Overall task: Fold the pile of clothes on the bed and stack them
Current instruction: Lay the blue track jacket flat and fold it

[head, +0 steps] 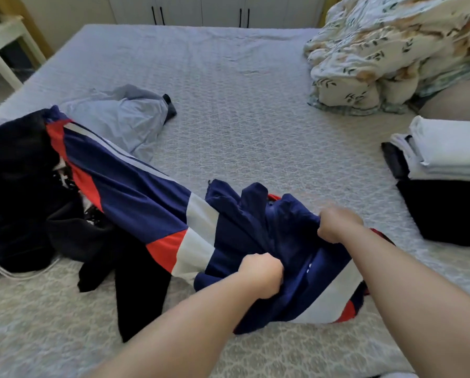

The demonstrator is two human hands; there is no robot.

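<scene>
A navy garment with red and white panels [135, 192] stretches from the pile at the left across to the near middle of the bed [242, 105]. My left hand [261, 274] grips a bunch of its navy cloth. A little farther and to the right, my right hand [337, 223] grips the same garment. Black clothes [18, 173] lie heaped at the left edge, partly under the navy garment. A pale blue garment [119, 115] lies crumpled behind the heap. A stack of folded clothes [446, 165], white on top of black, sits at the right edge.
A floral duvet [378, 55] is bunched at the far right corner of the bed. A white side table [7, 50] stands off the far left corner. Wardrobe doors [201, 9] line the wall behind the bed.
</scene>
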